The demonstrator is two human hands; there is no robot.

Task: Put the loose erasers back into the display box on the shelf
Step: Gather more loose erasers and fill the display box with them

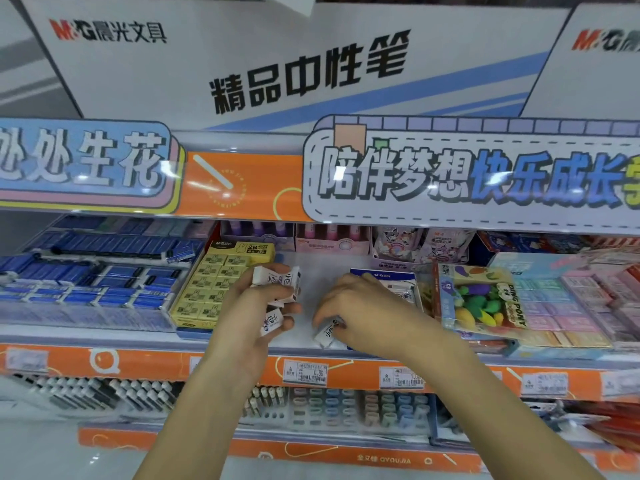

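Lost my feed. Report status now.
Left hand grip full of white erasers. Right hand pinching one eraser off the shelf. Display box behind right hand, unobstructed.

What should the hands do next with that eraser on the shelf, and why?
Probably the right hand should lift the eraser it is pinching off the shelf. That eraser lies loose in front of the blue box, and the left hand already holds several.
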